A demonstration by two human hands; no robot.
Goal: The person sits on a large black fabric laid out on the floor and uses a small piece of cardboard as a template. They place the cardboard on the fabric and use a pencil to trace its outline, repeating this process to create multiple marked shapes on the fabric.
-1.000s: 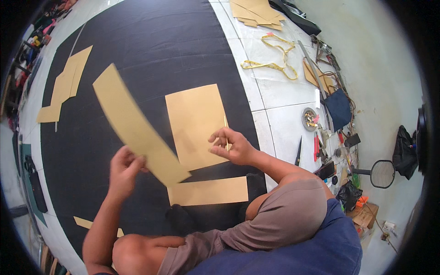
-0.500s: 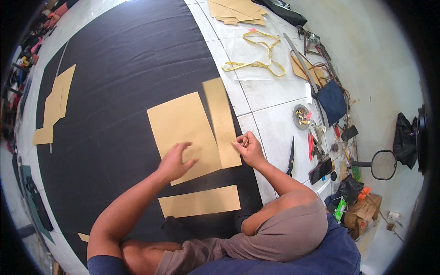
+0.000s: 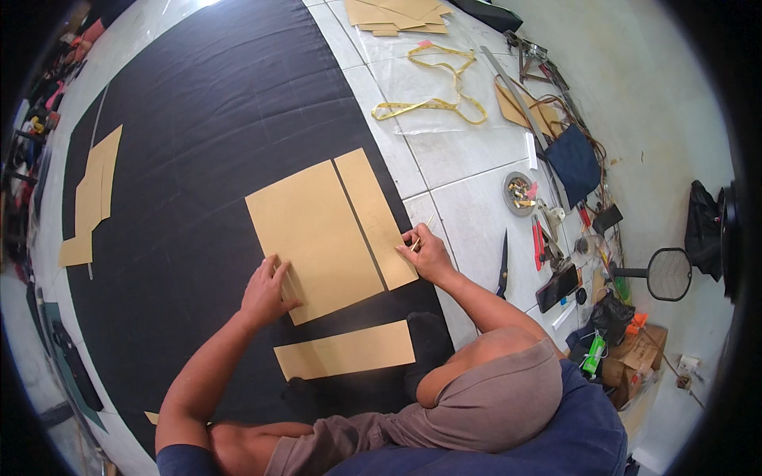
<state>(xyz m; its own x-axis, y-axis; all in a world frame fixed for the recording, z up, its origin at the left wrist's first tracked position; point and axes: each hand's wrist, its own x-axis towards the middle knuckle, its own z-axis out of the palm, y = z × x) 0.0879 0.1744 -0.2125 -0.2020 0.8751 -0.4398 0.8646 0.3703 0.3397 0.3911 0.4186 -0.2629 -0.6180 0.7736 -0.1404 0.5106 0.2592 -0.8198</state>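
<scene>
A large tan card pattern piece (image 3: 313, 242) lies flat on black cloth (image 3: 198, 166). A narrower card strip (image 3: 375, 214) lies to its right, with a thin dark gap between them. My left hand (image 3: 267, 295) rests at the large piece's left edge, thumb and fingers spread, holding nothing. At the right edge of the strip, my right hand (image 3: 429, 254) pinches a thin pale stick (image 3: 415, 245), mostly covered by the fingers, so its kind is unclear. Closer to me, another card strip (image 3: 345, 350) lies crosswise near my feet.
On the tiles at right are scissors (image 3: 503, 266), an ashtray (image 3: 520, 193) with cigarette butts, a phone (image 3: 558, 288) and red-handled tool (image 3: 538, 243). Farther off lie a yellow tape measure (image 3: 458, 79) and stacked card (image 3: 397, 14). More card pieces (image 3: 97, 182) are at far left.
The narrow strip has swung from a tilt to lie nearly parallel with the large piece. My left hand has moved left, from over the large piece to its left edge.
</scene>
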